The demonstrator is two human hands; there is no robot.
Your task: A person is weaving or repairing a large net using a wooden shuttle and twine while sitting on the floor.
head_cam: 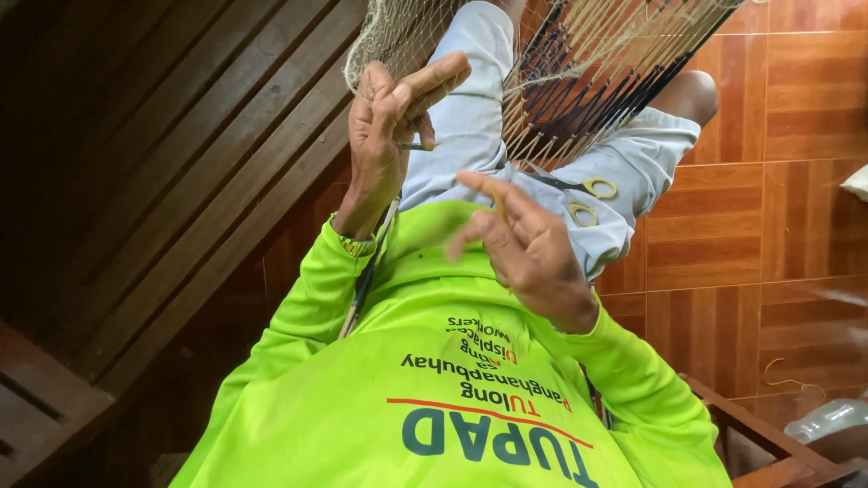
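- Head camera looks down over the wearer's own lime-green long-sleeved shirt [434,398] with printed chest lettering; legs in pale blue-grey shorts [470,117] stretch away toward the top of the frame.
- Fishing net [588,63], beige mesh with dark strands along its lower edge, drapes across the lap and knees, bunching at top centre.
- Left hand [391,117] is raised at the near edge of the net, fingers pressed together, thumb and forefinger pinching a short thin piece, probably twine or a small tool; too small to name for certain. It touches the mesh where the net gathers.
- Wristband or watch [355,244] shows at the left cuff.
- Right hand [524,248] hovers lower, over the right thigh, fingers loosely curled, thumb and forefinger pinched on a slim yellowish object [499,206], perhaps a netting needle; cannot tell for sure.
- Scissors [583,194] with yellow loop handles lie on the shorts just beyond the right hand, blades pointing under the net's edge.
- Dark wooden slatted bench [181,181] fills the left side.
- Reddish-brown parquet-patterned tile floor [796,226] on the right.
- Clear plastic bottle [832,417], lying down, at the lower right edge.
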